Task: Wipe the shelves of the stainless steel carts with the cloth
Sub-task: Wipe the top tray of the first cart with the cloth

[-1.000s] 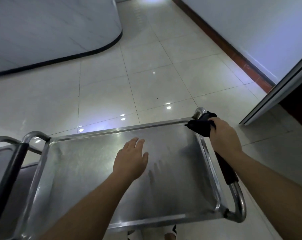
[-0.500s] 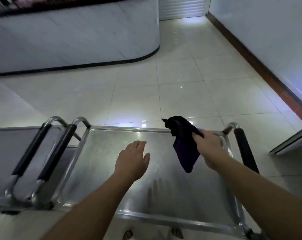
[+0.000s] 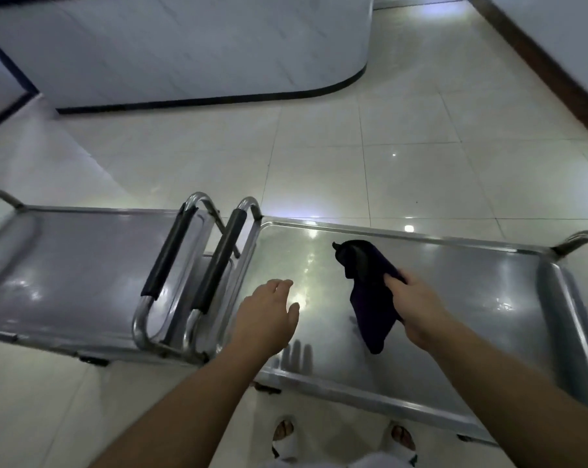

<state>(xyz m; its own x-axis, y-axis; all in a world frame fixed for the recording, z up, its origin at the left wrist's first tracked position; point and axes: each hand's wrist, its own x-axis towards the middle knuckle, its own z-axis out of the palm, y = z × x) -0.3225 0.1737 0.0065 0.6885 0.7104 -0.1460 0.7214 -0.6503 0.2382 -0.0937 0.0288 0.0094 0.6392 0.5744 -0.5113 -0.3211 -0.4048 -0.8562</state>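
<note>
Dangling cloth (image 3: 370, 298) moved off handle, above shelf (image 3: 471, 298)

Commercial premises: steel carts (image 3: 454, 298), tiled floor (image 3: 319, 157).

Right cart (image 3: 471, 319) near-right corner hidden behind right forearm; its right handle (image 3: 579, 238) cut by frame edge. Left cart (image 3: 66, 265) cut at left edge. Right hand (image 3: 417, 309) covers part of cloth (image 3: 370, 298). Lower shelves hidden.
</note>
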